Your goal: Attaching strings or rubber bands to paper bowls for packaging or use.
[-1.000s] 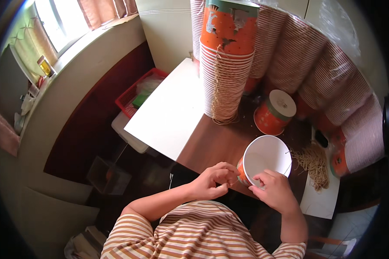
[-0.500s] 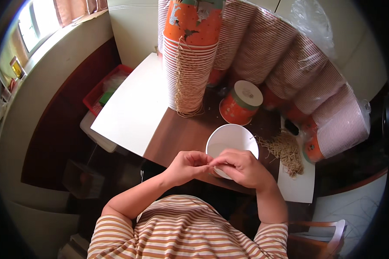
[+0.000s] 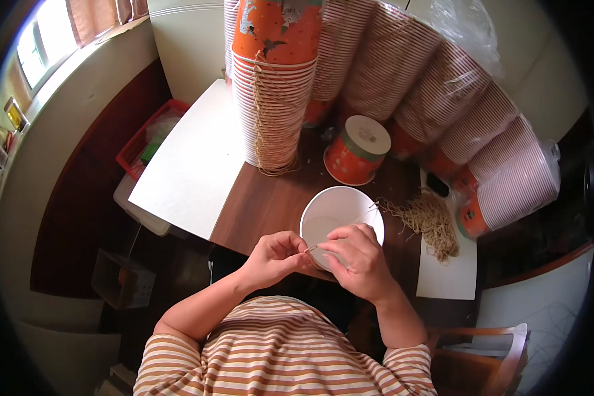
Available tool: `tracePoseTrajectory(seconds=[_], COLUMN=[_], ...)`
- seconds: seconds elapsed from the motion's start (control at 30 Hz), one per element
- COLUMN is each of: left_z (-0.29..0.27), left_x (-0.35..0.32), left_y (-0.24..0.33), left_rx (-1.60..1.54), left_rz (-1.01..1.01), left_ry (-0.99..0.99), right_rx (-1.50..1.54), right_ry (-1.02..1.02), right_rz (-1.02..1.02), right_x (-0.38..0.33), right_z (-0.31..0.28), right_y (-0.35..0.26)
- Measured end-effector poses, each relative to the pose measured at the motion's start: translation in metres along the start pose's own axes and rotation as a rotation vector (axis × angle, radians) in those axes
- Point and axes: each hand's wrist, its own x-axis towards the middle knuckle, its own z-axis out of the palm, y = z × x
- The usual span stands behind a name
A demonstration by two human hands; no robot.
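And here are both hands at the near rim of the open bucket, white inside, standing at the front edge of the brown table. The left hand, just left of the bucket's near rim, has thumb and fingertips pinched together on a thin cord. That cord sits right in front of the bucket's near-left rim, a short bit showing between the two hands. Over at the bucket's near-right side, the right hand has curled fingers reaching to the cord, thumb held a little apart; whether its grip closes on the cord, I cannot tell. A fine strand crosses the bucket's right rim, and just right of that rim lies a tangled heap of twine, partly on a white sheet.

Directly beyond the bucket, an orange tub stands upside down, pale base up. Beyond and left of the bucket rises a tall nested stack, loops of twine hanging down its side. Far right of the bucket, plastic-wrapped stacks line the table's back in a long curve.
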Motion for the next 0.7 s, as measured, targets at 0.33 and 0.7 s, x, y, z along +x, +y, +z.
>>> tracePoseTrajectory(seconds=[0.33,0.7], left_z=[0.002,0.017], left_x=[0.0,-0.019], left_y=[0.003,0.006], left_rx=[0.01,0.635], left_rz=[-0.002,0.142], left_ry=[-0.017,0.282], right_rx=[-0.108,-0.136], right_ry=[0.008,0.122], right_rz=[-0.095,0.157], right_x=[0.005,-0.028], right_z=[0.015,0.026], right_y=[0.001,-0.041])
